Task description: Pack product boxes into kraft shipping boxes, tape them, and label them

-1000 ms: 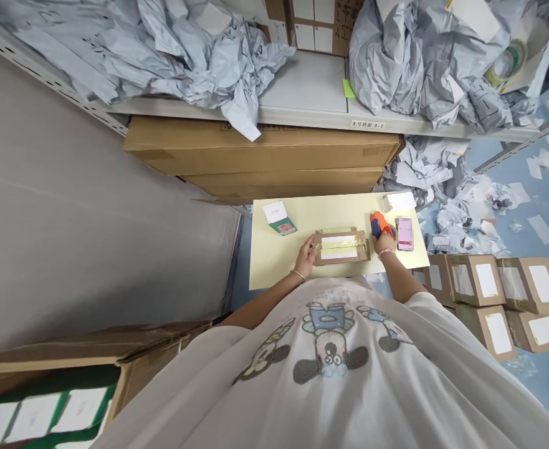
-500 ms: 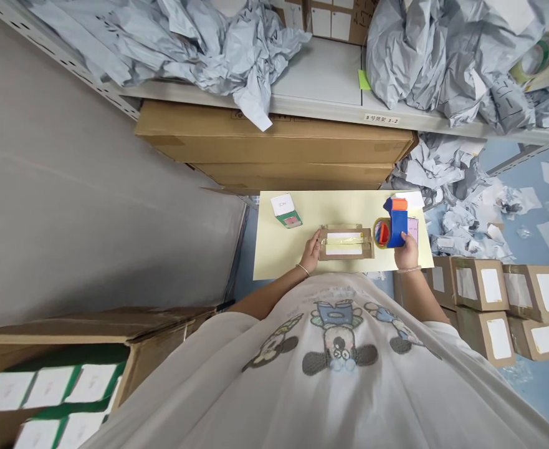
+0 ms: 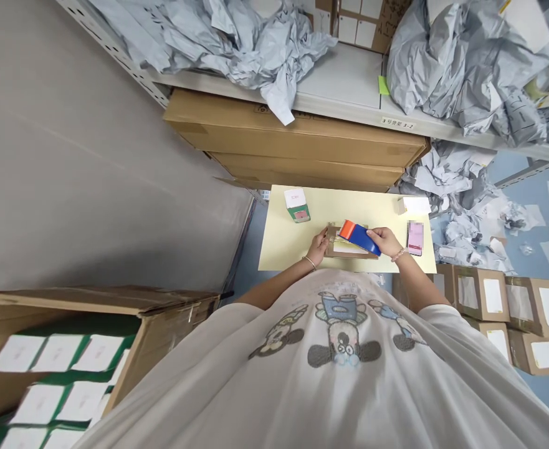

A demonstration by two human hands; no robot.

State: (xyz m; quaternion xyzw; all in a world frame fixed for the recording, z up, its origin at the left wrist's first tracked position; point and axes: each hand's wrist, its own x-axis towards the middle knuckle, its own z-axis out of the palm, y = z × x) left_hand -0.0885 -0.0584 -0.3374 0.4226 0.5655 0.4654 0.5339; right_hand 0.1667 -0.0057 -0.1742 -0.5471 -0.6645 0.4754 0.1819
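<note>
Tape dispenser (image 3: 357, 238), blue with an orange end, is lying tilted across the top of a small cardboard box (image 3: 336, 244), and the right hand (image 3: 382, 242) is holding it, its fingers (image 3: 376, 233) clamping around the blue body. From this view I cannot tell whether the dispenser is touching the box or hanging just above it. The box is sitting near the front edge of a pale yellow table (image 3: 283, 249), with clear tape running across its lid. The left hand (image 3: 318, 247) is resting against the box's left end, its fingers (image 3: 324, 232) lying together at the edge, though I cannot tell whether they are gripping it. Nothing stands between the hands and the box except the dispenser itself. Further along the table, a white and green carton (image 3: 296, 205) is standing beyond the left hand, while a pink packet (image 3: 415, 238) and a white card (image 3: 414, 205) are lying beyond the right hand. Large brown cartons (image 3: 297, 140) are stacked just past the table under a metal shelf (image 3: 339, 106) heaped with crumpled grey mailers (image 3: 250, 43). Crumpled paper (image 3: 447, 178) is littering the floor, and small labelled boxes (image 3: 482, 293) are sitting to the right.
</note>
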